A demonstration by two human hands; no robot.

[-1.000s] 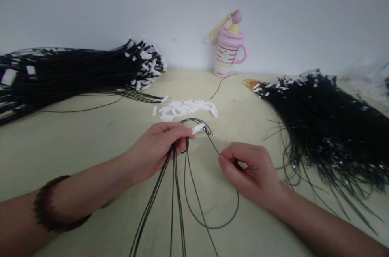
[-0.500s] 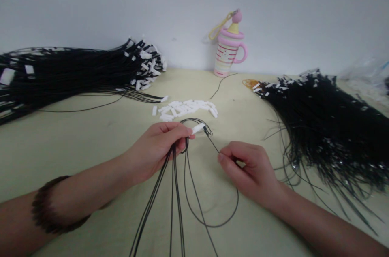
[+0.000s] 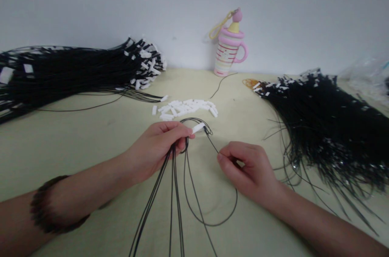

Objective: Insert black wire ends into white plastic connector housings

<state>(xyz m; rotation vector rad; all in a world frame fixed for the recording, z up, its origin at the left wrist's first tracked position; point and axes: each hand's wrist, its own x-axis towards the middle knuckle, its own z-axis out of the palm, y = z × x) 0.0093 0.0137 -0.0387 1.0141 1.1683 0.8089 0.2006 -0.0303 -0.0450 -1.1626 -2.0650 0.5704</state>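
My left hand [image 3: 164,143] pinches a small white plastic piece [image 3: 199,127] between thumb and fingers, along with several black cords [image 3: 178,192] that hang down below it. The cords loop [image 3: 194,119] over beyond the fingertips. A dark knot or twist of cord sits at the white piece's right end. From there a black cord [image 3: 212,142] runs to my right hand [image 3: 247,163], whose thumb and forefinger are closed on it. The rest of that cord curves in a wide loop [image 3: 212,224] beneath both hands. Just beyond my left hand lies a pile of white pieces [image 3: 188,108].
A thick bundle of black cords with white ends [image 3: 79,68] lies at the left. Another black bundle [image 3: 334,123] spreads at the right, with amber loops [image 3: 251,83] at its tip. A pink striped cup [image 3: 226,52] stands against the wall. Clear plastic [image 3: 370,76] lies far right.
Almost nothing differs. Both hands keep their grips, and the hanging cord loop has shifted very slightly.
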